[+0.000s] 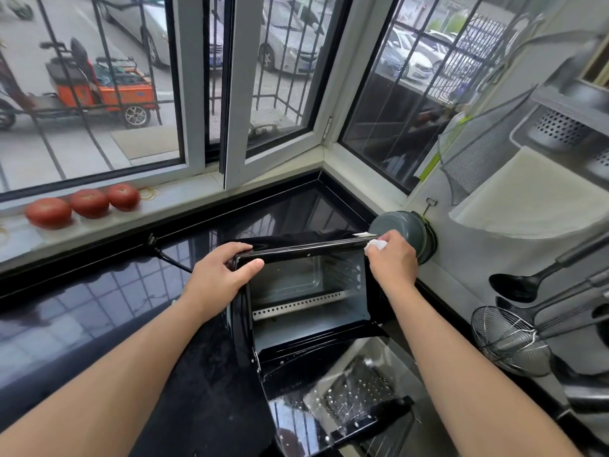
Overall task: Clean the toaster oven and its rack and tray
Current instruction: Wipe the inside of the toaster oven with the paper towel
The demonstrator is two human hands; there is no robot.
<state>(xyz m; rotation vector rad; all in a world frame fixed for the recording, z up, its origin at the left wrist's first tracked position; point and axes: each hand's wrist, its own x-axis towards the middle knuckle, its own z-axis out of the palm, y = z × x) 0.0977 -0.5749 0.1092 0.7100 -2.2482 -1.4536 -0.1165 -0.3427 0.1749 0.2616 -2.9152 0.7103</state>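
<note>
On the dark tabletop (99,301) the toaster oven (306,291) stood with its door (329,400) dropped open. My left hand (224,275) gripped its top front left corner, fingers curled over the edge, steadying it. My right hand (392,258) pinched a white wipe (375,245) against the top right corner. I judged I was wiping the casing; next, the cavity needed attention.
</note>
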